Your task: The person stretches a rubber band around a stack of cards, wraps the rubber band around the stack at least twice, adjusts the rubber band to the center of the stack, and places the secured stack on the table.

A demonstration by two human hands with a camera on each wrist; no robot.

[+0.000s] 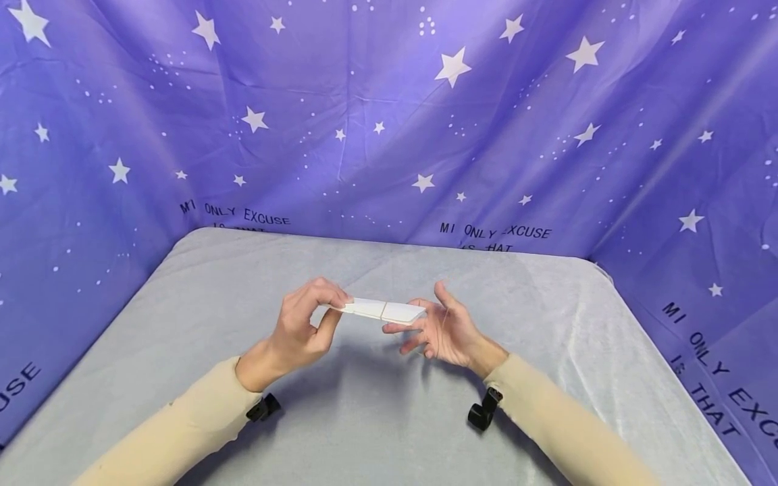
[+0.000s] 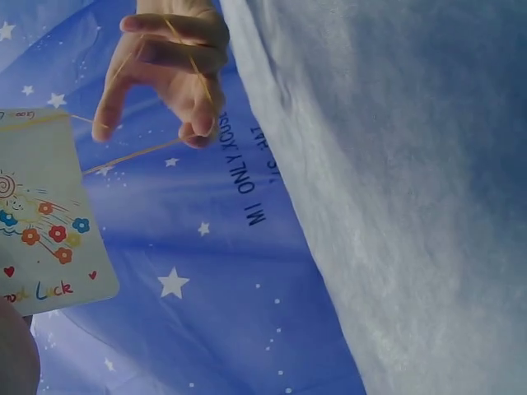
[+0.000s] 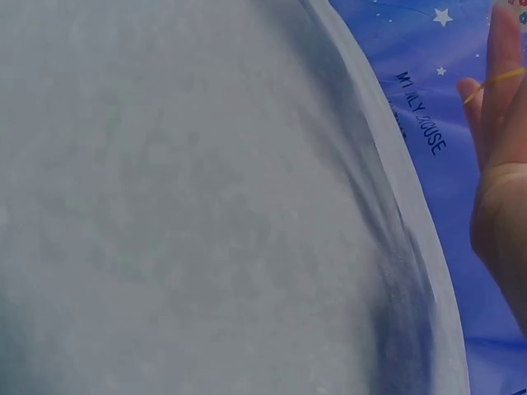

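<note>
My left hand pinches a flat white card by its left end, thumb below and fingers above, held up over the table. The left wrist view shows its printed face, with coloured flowers, hearts and "Good Luck" lettering. A thin yellowish rubber band goes round the card and stretches from its edge to my right hand. That hand has its fingers and thumb spread, the band looped over them, close to the card's right end. In the right wrist view, only part of the right hand shows, at the right edge.
A light grey cloth covers the table. Purple curtains with white stars hang behind it and along both sides. Each wrist carries a small black camera, such as the right one.
</note>
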